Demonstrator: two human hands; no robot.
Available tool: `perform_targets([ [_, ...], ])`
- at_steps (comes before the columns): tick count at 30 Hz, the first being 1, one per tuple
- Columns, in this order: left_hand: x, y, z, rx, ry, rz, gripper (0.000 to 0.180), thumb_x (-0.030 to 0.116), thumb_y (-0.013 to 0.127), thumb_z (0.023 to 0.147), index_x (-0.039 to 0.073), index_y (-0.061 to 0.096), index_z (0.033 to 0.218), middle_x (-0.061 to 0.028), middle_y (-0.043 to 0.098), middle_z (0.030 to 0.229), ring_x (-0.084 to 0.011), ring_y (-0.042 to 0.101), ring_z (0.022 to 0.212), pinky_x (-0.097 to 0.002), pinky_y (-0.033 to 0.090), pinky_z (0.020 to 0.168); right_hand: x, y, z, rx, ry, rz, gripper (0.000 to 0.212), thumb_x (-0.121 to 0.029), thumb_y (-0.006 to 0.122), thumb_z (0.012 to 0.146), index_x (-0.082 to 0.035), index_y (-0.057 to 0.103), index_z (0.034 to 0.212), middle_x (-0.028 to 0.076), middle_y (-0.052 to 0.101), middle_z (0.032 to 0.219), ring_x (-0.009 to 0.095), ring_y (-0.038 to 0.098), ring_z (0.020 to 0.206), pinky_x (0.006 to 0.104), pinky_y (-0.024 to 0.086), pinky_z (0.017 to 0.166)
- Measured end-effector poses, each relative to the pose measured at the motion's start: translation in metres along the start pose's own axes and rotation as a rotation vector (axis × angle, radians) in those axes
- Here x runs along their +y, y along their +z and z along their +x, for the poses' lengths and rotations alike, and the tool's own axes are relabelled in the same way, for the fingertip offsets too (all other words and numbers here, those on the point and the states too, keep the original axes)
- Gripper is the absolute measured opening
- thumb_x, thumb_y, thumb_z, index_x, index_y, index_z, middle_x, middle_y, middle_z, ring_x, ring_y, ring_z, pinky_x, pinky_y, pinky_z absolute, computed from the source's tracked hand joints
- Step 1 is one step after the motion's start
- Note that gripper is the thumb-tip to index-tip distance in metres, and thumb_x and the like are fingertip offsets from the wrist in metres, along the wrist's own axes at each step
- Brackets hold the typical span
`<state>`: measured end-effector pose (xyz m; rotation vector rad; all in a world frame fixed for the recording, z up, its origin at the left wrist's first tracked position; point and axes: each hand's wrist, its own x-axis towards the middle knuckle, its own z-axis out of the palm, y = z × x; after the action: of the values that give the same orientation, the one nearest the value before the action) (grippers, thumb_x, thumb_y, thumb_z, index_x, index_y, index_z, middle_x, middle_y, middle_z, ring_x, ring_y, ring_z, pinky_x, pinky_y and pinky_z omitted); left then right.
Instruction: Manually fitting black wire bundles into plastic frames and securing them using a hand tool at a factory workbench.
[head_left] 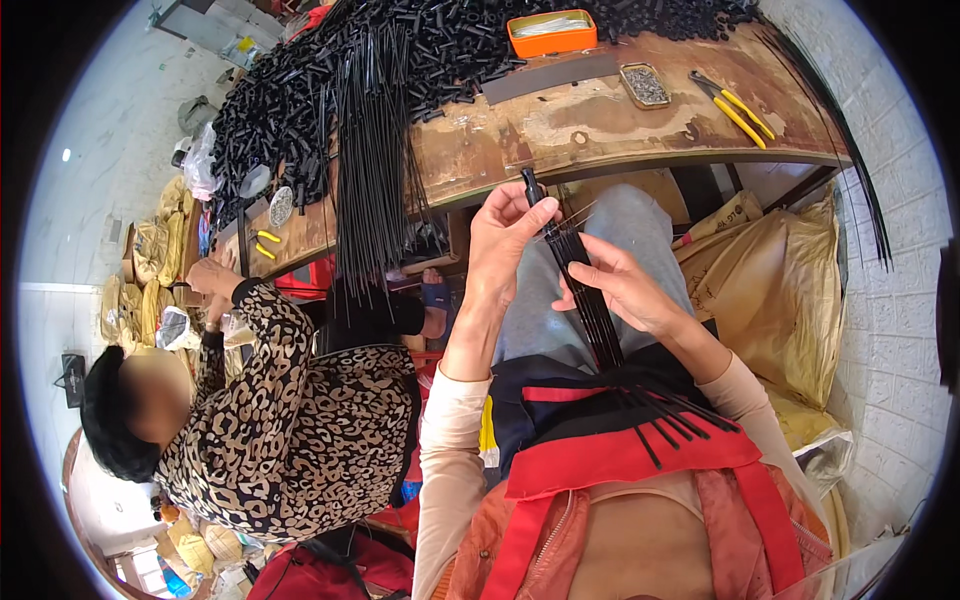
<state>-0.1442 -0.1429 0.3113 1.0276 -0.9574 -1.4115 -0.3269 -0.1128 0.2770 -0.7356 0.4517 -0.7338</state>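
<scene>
My left hand pinches a small black plastic tube-like fitting between thumb and fingers, its narrow end pointing up and away. My right hand is closed around a bundle of thin black rods that slants down over my lap. The bundle's upper ends come close under the fitting; whether a rod sits inside it I cannot tell. A few thin wire-like strands stick out to the right by my left fingertips. Several rod ends lie across my red apron.
Ahead is a worn wooden bench with a heap of black fittings and long black rods over its edge. Pliers, a dish of small metal pieces and an orange box lie there. A co-worker sits left.
</scene>
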Motion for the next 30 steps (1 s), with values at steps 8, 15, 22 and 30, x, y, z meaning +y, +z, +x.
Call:
perform_targets([
  [8, -0.004, 0.004, -0.006, 0.128, 0.026, -0.016, 0.026, 0.014, 0.076, 0.085, 0.004, 0.063, 0.105, -0.0019, 0.068, 0.087, -0.0112, 0.065, 0.08, -0.0241, 0.048, 0.071, 0.0, 0.005, -0.002, 0.011, 0.011, -0.012, 0.035, -0.016, 0.055, 0.1, -0.003, 0.046, 0.132, 0.005, 0.058, 0.095, 0.012, 0.061, 0.087, 0.0417, 0.056, 0.089],
  [15, -0.009, 0.01, -0.014, 0.087, 0.01, -0.074, 0.026, 0.02, 0.071, 0.09, 0.005, 0.065, 0.11, -0.0009, 0.069, 0.091, -0.012, 0.068, 0.081, -0.0227, 0.049, 0.067, 0.001, 0.003, -0.016, 0.004, -0.016, -0.016, 0.035, -0.016, 0.055, 0.1, -0.003, 0.047, 0.131, 0.004, 0.059, 0.095, 0.012, 0.06, 0.087, 0.0419, 0.056, 0.088],
  [22, -0.014, 0.025, -0.037, -0.039, -0.034, -0.109, 0.03, 0.02, 0.067, 0.093, 0.005, 0.065, 0.119, -0.0018, 0.069, 0.093, -0.013, 0.068, 0.084, -0.0236, 0.052, 0.073, 0.004, -0.003, -0.049, -0.023, -0.027, 0.008, 0.038, -0.017, 0.055, 0.1, -0.003, 0.045, 0.133, 0.005, 0.059, 0.096, 0.013, 0.06, 0.087, 0.0436, 0.054, 0.09],
  [30, -0.016, 0.053, -0.076, -0.051, 0.026, -0.056, 0.03, 0.019, 0.068, 0.093, 0.003, 0.066, 0.118, -0.0027, 0.07, 0.093, -0.01, 0.065, 0.084, -0.0234, 0.052, 0.078, 0.007, 0.002, -0.092, -0.041, -0.055, -0.002, 0.041, -0.017, 0.055, 0.1, -0.003, 0.043, 0.137, 0.005, 0.058, 0.097, 0.013, 0.061, 0.088, 0.044, 0.054, 0.091],
])
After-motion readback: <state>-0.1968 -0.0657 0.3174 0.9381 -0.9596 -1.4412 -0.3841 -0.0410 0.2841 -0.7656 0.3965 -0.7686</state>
